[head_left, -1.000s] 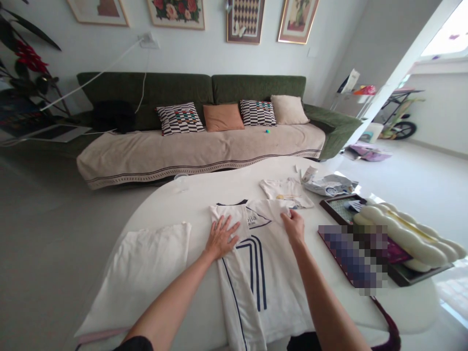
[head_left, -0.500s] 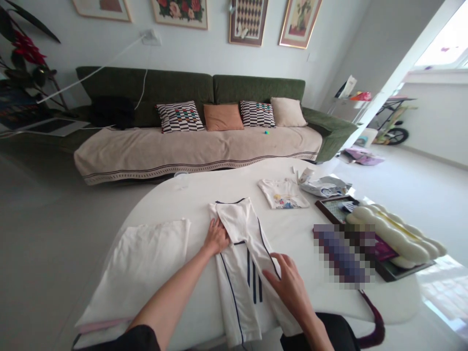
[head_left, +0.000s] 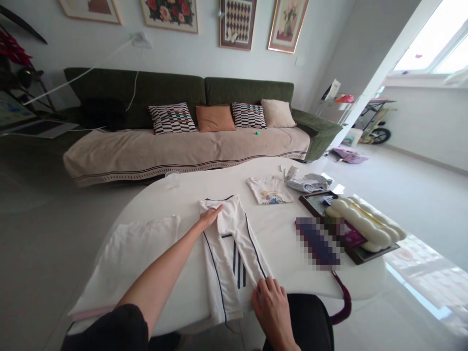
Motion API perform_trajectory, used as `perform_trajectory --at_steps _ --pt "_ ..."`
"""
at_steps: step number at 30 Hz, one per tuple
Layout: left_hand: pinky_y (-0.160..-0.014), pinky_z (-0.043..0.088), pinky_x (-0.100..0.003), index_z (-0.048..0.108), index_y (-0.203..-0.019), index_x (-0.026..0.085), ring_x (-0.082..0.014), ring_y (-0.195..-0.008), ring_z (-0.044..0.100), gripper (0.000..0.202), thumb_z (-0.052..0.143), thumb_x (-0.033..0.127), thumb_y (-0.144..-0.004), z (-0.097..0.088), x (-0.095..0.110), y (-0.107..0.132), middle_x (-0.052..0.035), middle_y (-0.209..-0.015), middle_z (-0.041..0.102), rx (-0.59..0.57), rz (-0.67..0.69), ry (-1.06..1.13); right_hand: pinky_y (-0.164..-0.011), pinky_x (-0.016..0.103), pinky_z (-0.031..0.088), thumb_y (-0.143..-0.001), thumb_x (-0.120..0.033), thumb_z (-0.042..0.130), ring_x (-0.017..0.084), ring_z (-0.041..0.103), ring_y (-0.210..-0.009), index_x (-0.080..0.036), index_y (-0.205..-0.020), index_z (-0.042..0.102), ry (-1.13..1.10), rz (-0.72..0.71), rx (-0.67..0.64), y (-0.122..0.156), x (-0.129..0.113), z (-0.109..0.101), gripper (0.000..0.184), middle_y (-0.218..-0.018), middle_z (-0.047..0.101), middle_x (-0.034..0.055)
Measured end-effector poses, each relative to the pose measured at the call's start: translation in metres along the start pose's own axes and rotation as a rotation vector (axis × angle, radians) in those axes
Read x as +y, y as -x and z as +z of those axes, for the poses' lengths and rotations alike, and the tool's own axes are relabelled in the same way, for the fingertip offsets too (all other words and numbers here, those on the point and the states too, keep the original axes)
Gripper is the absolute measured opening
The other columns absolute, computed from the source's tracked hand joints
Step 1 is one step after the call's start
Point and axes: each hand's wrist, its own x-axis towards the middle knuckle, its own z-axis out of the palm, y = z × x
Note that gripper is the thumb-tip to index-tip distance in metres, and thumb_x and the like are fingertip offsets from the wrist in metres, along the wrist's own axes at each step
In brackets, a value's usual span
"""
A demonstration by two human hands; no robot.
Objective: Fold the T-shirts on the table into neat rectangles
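Note:
A white garment with navy piping and navy stripes lies lengthwise on the white table, its two long narrow parts pointing towards me. My left hand is at its upper left edge, thumb on top and the other fingers mostly hidden by the fabric; it appears to grip the cloth. Lower down, my right hand has its fingers curled on the end of the right-hand narrow part, near the table's front edge. To the left lies a folded white cloth with a pinkish lower edge.
Farther back lies a folded printed T-shirt, beside a crumpled silver plastic bag. On the right are a dark tray, a puffy cream item and a blurred purple object. A green sofa stands behind the table.
My left hand has shifted up the garment, its fingers now mostly hidden by cloth. The right hand has moved down and closed on the lower end. The view has turned slightly right.

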Motion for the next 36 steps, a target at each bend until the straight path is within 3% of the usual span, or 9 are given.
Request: perform_trajectory --at_steps 2,5,10,14,16,20,24,30,36 --pt "-0.074 0.043 -0.029 0.062 -0.07 0.017 -0.0234 -0.082 0.061 0.026 0.052 0.04 -0.075 0.002 0.009 -0.006 -0.0061 -0.072 0.067 0.018 -0.029 -0.022 -0.067 0.032 0.033 -0.08 -0.014 0.041 0.018 0.05 -0.069 -0.021 -0.071 0.047 -0.018 0.002 -0.005 -0.003 -0.003 -0.007 0.013 -0.068 0.053 0.0019" --pt "-0.072 0.044 -0.026 0.061 -0.082 0.016 -0.0205 -0.084 0.061 0.021 0.047 0.031 -0.079 0.006 0.015 -0.011 -0.0069 -0.082 0.067 0.082 -0.054 -0.038 -0.065 0.03 0.032 -0.081 -0.014 0.04 0.015 0.05 -0.063 -0.02 -0.069 0.046 -0.066 0.003 0.004 -0.005 -0.012 -0.018 0.015 -0.062 0.053 0.0007" --pt "-0.075 0.045 -0.027 0.051 -0.108 0.019 -0.0191 -0.09 0.06 0.032 0.049 0.021 -0.076 0.0 -0.003 -0.006 -0.0058 -0.098 0.064 0.195 -0.128 -0.069 -0.06 0.026 0.035 -0.083 -0.022 0.043 0.013 0.053 -0.06 -0.021 -0.071 0.049 -0.234 -0.171 -0.103 -0.004 -0.02 -0.028 0.013 -0.064 0.055 -0.0008" --pt "-0.085 0.042 -0.037 0.035 -0.125 0.017 -0.0253 -0.104 0.053 0.053 0.05 0.02 -0.075 -0.005 -0.006 0.006 -0.0133 -0.112 0.056 0.311 -0.17 -0.136 -0.071 0.027 0.043 -0.087 -0.019 0.033 0.015 0.058 -0.079 -0.022 -0.089 0.056 -0.342 -0.162 -0.069 -0.016 -0.005 -0.017 0.024 -0.086 0.061 0.004" --pt "-0.095 0.035 -0.04 0.031 -0.128 0.013 -0.0264 -0.116 0.043 0.053 0.046 0.019 -0.078 0.003 0.004 0.011 -0.0173 -0.124 0.046 0.338 -0.042 -0.213 -0.081 0.032 0.044 -0.088 -0.019 0.031 0.017 0.056 -0.094 -0.023 -0.105 0.056 -0.333 -0.164 -0.032 -0.025 0.003 -0.007 0.03 -0.102 0.06 0.0069" --pt "-0.104 0.019 -0.047 0.038 -0.128 0.015 -0.0294 -0.13 0.02 0.052 0.047 0.032 -0.08 0.039 0.023 0.02 -0.0151 -0.138 0.031 0.113 0.383 -0.429 -0.093 0.042 0.037 -0.086 -0.024 0.037 0.022 0.046 -0.115 -0.027 -0.123 0.047 -0.24 -0.218 -0.101 -0.039 0.007 0.015 0.038 -0.124 0.051 0.0073" --pt "-0.095 0.01 -0.066 0.04 -0.129 0.03 -0.0415 -0.129 0.009 0.061 0.047 0.057 -0.074 0.066 0.023 0.017 -0.0088 -0.143 0.023 0.004 0.28 -0.464 -0.097 0.052 0.03 -0.085 -0.032 0.041 0.028 0.03 -0.126 -0.032 -0.134 0.029 -0.195 -0.224 -0.167 -0.039 0.004 0.024 0.051 -0.137 0.035 0.0043" --pt "-0.09 0.004 -0.071 0.036 -0.129 0.039 -0.0455 -0.128 0.003 0.072 0.05 0.068 -0.064 0.061 0.027 -0.011 -0.0042 -0.145 0.017 -0.146 0.199 -0.446 -0.097 0.054 0.03 -0.086 -0.034 0.04 0.029 0.02 -0.129 -0.033 -0.137 0.018 -0.174 -0.197 -0.206 -0.039 0.002 0.024 0.056 -0.142 0.023 0.0022" --pt "-0.093 0.003 -0.069 0.029 -0.134 0.034 -0.0413 -0.13 -0.002 0.066 0.035 0.065 -0.075 0.072 0.041 -0.029 -0.0038 -0.146 0.014 -0.004 0.103 -0.504 -0.1 0.051 0.027 -0.087 -0.035 0.036 0.027 0.016 -0.131 -0.036 -0.137 0.011 -0.15 -0.186 -0.217 -0.041 0.005 0.036 0.057 -0.144 0.013 -0.0022"
